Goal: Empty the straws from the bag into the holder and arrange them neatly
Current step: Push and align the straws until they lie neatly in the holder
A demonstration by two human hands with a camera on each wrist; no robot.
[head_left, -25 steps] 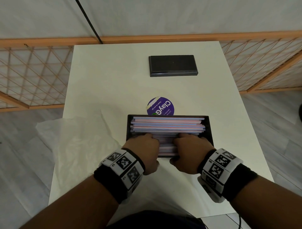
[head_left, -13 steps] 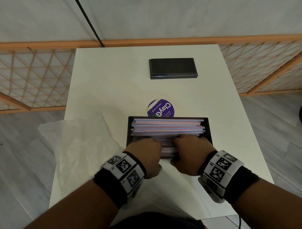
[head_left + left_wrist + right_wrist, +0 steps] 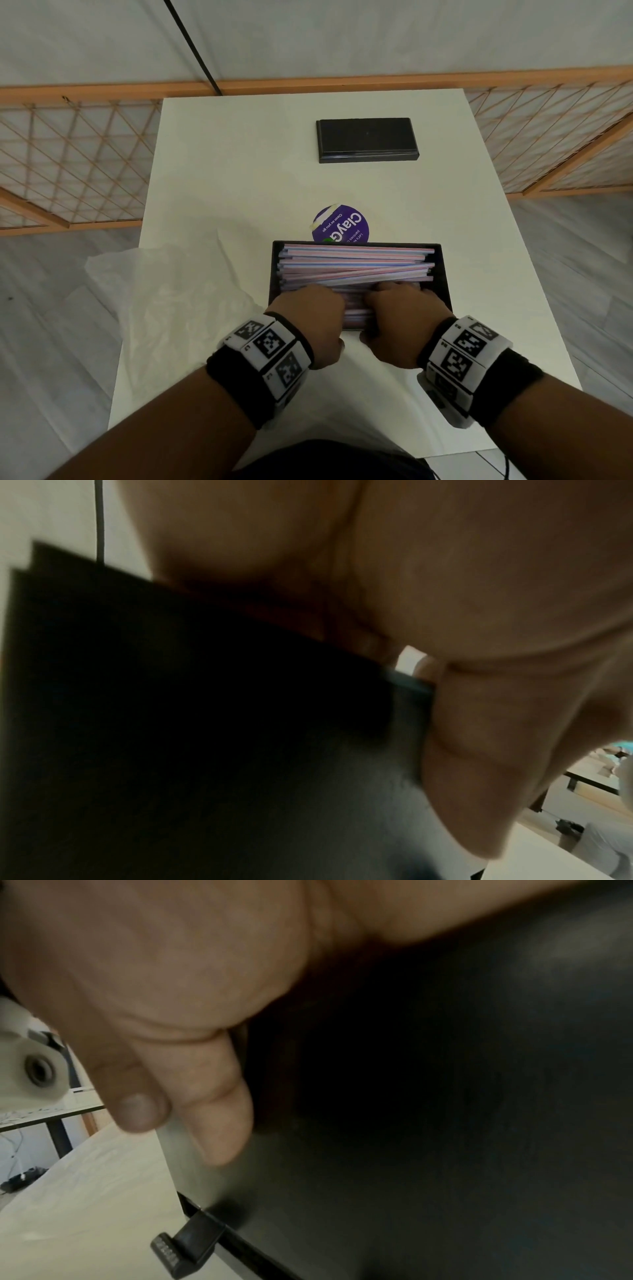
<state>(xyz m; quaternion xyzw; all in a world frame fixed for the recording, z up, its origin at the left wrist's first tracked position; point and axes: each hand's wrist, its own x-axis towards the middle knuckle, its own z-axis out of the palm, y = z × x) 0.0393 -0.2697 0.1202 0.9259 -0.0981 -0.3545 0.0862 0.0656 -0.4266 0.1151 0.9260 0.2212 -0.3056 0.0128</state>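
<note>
A black rectangular holder [image 3: 442,274] sits on the white table, filled with pink and blue straws [image 3: 356,260] lying lengthwise. Several of the upper straws lie skewed. My left hand [image 3: 308,317] and right hand [image 3: 406,313] are side by side at the holder's near wall. Their fingers curl over the rim down onto the straws, and the fingertips are hidden. In the left wrist view my left thumb [image 3: 479,750] presses on the outside of the dark wall [image 3: 205,723]. The right thumb [image 3: 212,1096] lies against the wall [image 3: 445,1123] too. The empty translucent bag [image 3: 164,294] lies crumpled to the left.
A purple round sticker [image 3: 340,224] lies just behind the holder. A flat black lid-like box [image 3: 367,139] rests at the far end of the table [image 3: 239,154]. An orange lattice fence [image 3: 68,154] runs behind and beside the table.
Both hands have stayed at the near wall, drawing slightly toward me. Several straws in the far part of the holder now lie skewed instead of parallel.
</note>
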